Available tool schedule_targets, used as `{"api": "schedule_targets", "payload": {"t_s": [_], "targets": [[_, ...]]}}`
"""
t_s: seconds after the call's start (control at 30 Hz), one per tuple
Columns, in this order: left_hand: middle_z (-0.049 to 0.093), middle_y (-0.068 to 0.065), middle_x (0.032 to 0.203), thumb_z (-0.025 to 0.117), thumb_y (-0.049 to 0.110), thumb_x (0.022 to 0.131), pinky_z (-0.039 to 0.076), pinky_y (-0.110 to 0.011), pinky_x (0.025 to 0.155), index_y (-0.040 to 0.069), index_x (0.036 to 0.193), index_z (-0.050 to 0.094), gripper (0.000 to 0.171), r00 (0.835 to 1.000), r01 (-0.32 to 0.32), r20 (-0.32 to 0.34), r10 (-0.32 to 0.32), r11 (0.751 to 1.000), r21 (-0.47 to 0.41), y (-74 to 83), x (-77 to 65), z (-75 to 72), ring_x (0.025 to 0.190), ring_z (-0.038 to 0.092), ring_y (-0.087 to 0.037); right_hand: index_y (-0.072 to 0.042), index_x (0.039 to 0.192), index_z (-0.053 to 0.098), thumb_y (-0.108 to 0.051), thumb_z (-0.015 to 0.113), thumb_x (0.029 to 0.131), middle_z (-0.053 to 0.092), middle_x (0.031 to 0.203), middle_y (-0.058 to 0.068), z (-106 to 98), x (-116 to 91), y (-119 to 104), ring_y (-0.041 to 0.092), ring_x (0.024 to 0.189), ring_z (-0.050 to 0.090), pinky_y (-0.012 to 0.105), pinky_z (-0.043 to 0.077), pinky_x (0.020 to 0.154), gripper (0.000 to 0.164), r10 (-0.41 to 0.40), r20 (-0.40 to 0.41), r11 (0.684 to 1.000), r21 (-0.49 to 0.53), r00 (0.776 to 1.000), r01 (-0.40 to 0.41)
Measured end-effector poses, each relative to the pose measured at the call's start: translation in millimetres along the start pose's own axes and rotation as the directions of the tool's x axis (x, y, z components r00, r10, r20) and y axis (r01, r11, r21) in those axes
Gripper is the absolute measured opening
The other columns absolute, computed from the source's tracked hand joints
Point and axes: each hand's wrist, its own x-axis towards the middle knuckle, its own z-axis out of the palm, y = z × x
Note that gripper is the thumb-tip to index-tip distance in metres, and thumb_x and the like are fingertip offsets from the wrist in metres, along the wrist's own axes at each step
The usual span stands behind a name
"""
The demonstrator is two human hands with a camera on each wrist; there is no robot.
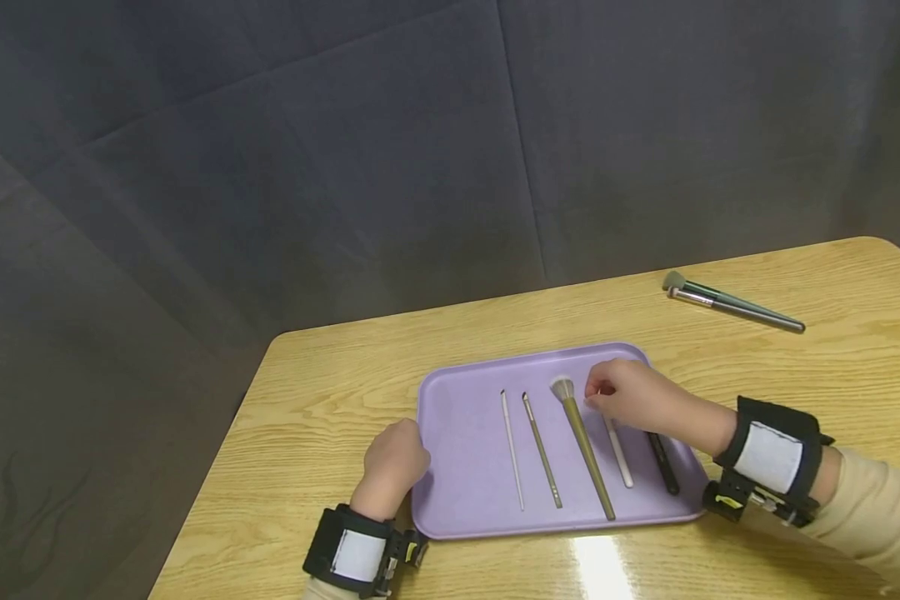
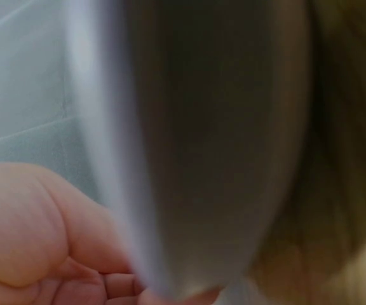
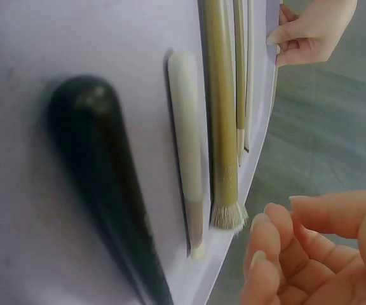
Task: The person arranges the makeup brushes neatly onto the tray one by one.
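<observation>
My left hand [image 1: 397,458] grips the left edge of a lilac tray [image 1: 457,442]. In the left wrist view the tray's blurred edge [image 2: 113,159] fills the middle, thumb beside it. Over the tray's right part hovers my right hand [image 1: 630,392], fingers loosely bent with nothing between them. Below and beside it lie a short white brush [image 1: 619,454], partly covered by the hand, and a black-handled brush [image 1: 663,465]. A thick olive makeup brush [image 3: 221,127] with pale bristles lies left of these. Further left are a thin olive brush [image 1: 542,450] and a thin white brush [image 1: 512,450].
Two more makeup brushes, one green [image 1: 727,298] and one dark-handled with a silver ferrule [image 1: 690,296], lie crossed on the wooden table [image 1: 330,375] behind the tray to the right. A dark grey curtain [image 1: 382,167] hangs behind the table's far edge.
</observation>
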Motion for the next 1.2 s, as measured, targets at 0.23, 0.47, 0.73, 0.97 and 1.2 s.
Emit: {"api": "schedule_targets", "payload": {"t_s": [0.23,0.47,0.73,0.97,1.2], "targets": [[0.051,-0.009,0.062,0.053,-0.002,0.076,0.039,-0.031,0.044,-0.005,0.078,0.058,0.006,1.000,0.002,0.001,-0.002,1.000,-0.004,0.8,0.0,-0.9,0.051,0.047,-0.020,-0.005,0.076,0.055,-0.003,0.056,0.083,0.048,0.063,0.000,-3,-1,3,0.012,0.057,0.046,0.030,0.041,0.050,0.007,0.025,0.007,1.000,0.013,1.000,-0.025],[0.052,-0.010,0.063,0.053,-0.002,0.076,0.040,-0.032,0.044,-0.005,0.079,0.058,0.007,1.000,0.005,0.000,-0.005,1.000,0.004,0.6,0.6,-0.1,0.051,0.048,-0.020,-0.005,0.075,0.055,-0.004,0.055,0.083,0.049,0.062,-0.001,-5,-3,3,0.012,0.056,0.047,0.030,0.041,0.050,0.008,0.025,0.004,1.000,0.015,1.000,-0.025],[0.051,-0.009,0.061,0.053,-0.003,0.075,0.040,-0.031,0.043,-0.005,0.078,0.058,0.007,1.000,0.007,0.002,-0.007,1.000,0.008,0.5,1.6,1.2,0.050,0.048,-0.019,-0.006,0.076,0.056,-0.006,0.056,0.084,0.048,0.066,0.000,-10,-5,8,0.014,0.059,0.045,0.031,0.040,0.052,0.008,0.015,-0.025,0.999,-0.032,1.000,-0.016],[0.051,-0.010,0.061,0.053,-0.002,0.076,0.040,-0.031,0.043,-0.006,0.080,0.059,0.008,1.000,0.011,0.005,-0.011,1.000,0.006,0.1,1.1,1.6,0.050,0.048,-0.019,-0.006,0.077,0.055,-0.008,0.056,0.084,0.049,0.065,-0.001,-14,-9,12,0.013,0.060,0.045,0.031,0.041,0.052,0.008,0.017,-0.032,0.999,-0.043,0.999,-0.018],[0.051,-0.010,0.062,0.053,-0.002,0.075,0.040,-0.032,0.044,-0.005,0.079,0.058,0.007,1.000,0.006,-0.002,-0.006,1.000,0.009,0.3,0.5,0.8,0.051,0.048,-0.020,-0.006,0.076,0.055,-0.009,0.055,0.085,0.048,0.065,0.000,-18,-12,18,0.014,0.060,0.045,0.031,0.040,0.053,0.009,0.039,-0.037,0.998,-0.046,0.999,-0.041]]}}
